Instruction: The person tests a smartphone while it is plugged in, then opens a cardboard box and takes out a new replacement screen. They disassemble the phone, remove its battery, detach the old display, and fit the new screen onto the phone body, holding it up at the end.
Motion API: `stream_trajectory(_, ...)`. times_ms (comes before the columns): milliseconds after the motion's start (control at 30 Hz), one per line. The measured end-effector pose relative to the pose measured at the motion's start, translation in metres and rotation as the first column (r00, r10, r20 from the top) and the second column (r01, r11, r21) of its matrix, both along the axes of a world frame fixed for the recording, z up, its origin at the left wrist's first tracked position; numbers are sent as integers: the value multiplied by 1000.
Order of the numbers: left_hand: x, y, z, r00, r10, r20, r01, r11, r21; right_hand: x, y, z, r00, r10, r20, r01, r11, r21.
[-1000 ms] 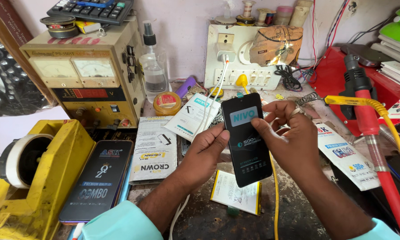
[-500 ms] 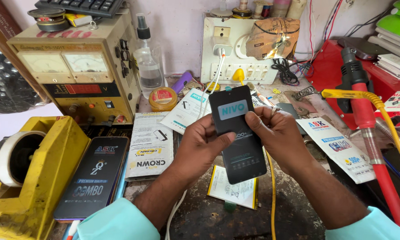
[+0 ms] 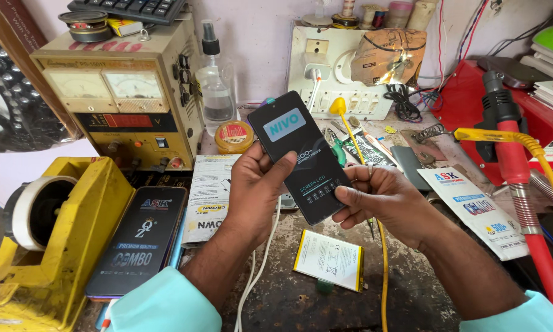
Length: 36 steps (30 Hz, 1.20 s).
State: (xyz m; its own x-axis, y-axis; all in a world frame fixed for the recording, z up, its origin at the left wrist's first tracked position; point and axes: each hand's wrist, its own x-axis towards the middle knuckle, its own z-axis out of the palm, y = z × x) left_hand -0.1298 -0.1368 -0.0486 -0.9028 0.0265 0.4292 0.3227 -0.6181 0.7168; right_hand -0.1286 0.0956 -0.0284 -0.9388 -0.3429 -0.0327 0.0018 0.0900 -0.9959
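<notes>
1. A black phone screen panel with a light blue label on its protective film is held tilted above the worktop, its top end leaning away to the left.
2. The panel's left edge is gripped by the left hand; the grip is closed around it, with the thumb laid over the front face.
3. The lower right corner is pinched by the right hand, its grip likewise closed, fingertips on the panel's edge.
4. Below the hands, a white and yellow phone battery is seen lying flat on the worktop, beside a white cable and a yellow cable.
5. To the left, a second black screen panel lies next to a yellow tape dispenser.
6. Behind these, a beige bench power supply and a clear spray bottle are stood.
7. At the right, a red hot-air tool rests near a white printed packet.
</notes>
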Motion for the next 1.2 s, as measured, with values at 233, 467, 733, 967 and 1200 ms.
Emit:
stream_trajectory(233,-2,0,1,992,27,121,-30,999,19,2,2,3,990,137,42,-127,974,-186)
stream_trajectory(467,-5,-5,0,964,-9,265,12,1000,-9,4,1,4,983,169,69,-140,940,-311)
stream_trajectory(733,-3,-5,1,981,-66,180,72,997,-28,1,-1,4,992,73,100,-30,926,-376)
stream_trajectory(967,-2,-7,5,987,-85,138,88,996,-12,7,-3,12,986,132,104,-76,902,-424)
stream_trajectory(1200,-1,-7,6,984,-66,165,74,996,-43,3,-3,5,993,53,105,-14,940,-341)
